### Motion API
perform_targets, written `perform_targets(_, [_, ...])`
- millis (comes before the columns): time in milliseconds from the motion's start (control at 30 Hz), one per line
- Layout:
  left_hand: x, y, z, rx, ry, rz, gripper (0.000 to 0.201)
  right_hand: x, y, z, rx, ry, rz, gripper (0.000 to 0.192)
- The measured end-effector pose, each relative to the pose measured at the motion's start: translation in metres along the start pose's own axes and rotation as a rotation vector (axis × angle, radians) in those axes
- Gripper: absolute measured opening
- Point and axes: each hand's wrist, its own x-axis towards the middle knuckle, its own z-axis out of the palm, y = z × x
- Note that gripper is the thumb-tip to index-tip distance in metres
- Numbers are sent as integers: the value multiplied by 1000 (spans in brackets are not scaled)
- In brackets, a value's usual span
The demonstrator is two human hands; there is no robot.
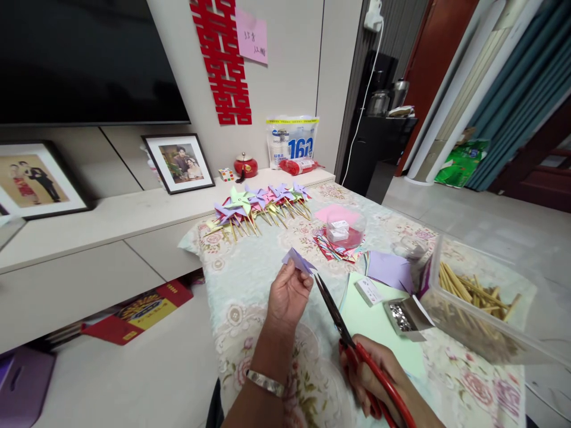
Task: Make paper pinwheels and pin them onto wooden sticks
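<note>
My left hand (288, 294) pinches a small folded piece of purple paper (300, 261) above the flowered tablecloth. In my right hand (372, 371) is a pair of scissors (341, 327) with red handles and dark blades. The blade tips point up and left, close to the paper's right corner. Whether the tips touch the paper I cannot tell. To the right lie light green sheets (375, 324) and purple sheets (390, 271). On the green sheets rest a small white box (369, 292) and an open box of silvery metal pieces (401, 315).
Finished paper pinwheels (241, 202) on sticks lie in a row at the table's far left. A clear bin (473, 333) at the right holds wooden sticks. Behind the hands stands a round clear container (345, 232) with small white boxes, beside patterned paper pieces (330, 248).
</note>
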Motion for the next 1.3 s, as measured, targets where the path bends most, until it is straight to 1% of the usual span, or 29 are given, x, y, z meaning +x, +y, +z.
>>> perform_targets(100, [2,-1,-4,25,-34,0,8,-1,-2,0,-8,4,13,53])
perform_targets(167, [3,-2,-5,33,-36,8,6,-1,-1,1,-23,13,13,50])
perform_targets(367, [3,-4,-5,13,-31,45,9,0,3,1,-35,31,34,44])
perform_targets(467, [2,-3,-3,14,-12,42,10,0,1,1,-34,24,37,46])
perform_targets(600, [3,-3,-3,20,-19,40,9,-2,-4,1,-52,15,15,50])
perform_targets(700, [3,-3,-5,36,-12,39,8,-2,-5,2,-46,7,29,50])
perform_targets(867, [3,-3,-5,43,-1,41,11,-1,-5,3,-46,23,34,51])
perform_targets(1067, [3,-3,-6,45,-10,35,13,0,-2,2,-39,32,44,47])
perform_targets(1300, [5,-4,-6,26,-8,47,10,0,-7,4,-40,36,35,52])
